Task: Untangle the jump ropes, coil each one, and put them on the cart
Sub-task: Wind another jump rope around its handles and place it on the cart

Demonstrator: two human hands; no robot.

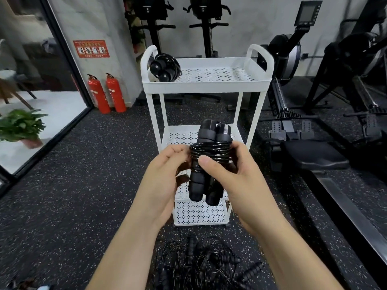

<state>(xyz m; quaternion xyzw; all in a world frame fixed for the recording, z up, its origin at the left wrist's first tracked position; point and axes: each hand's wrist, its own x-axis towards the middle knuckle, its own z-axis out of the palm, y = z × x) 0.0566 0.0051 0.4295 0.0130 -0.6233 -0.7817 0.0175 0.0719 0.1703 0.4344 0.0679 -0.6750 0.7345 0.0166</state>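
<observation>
While both hands, left hand (167,164) and right hand (236,170), clasp the coiled jump rope (209,155) mid-frame before the cart (206,85), its springy, slippery cord seems best pinched across the wraps, over the light foam handles.

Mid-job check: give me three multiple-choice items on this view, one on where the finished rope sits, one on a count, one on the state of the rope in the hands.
1. Where is the coiled rope on the cart?
A. top tray, left end
B. middle tray
C. bottom tray

2. How many red fire extinguishers stand by the wall?
A. one
B. two
C. three

3. The held rope is:
A. loose on the floor
B. cord wrapped around its paired handles
C. fully stretched out

Answers: 1 A, it lies beside the left handle loop. 2 B, two stand side by side. 3 B, left hand and right hand both grip the wound bundle.
</observation>
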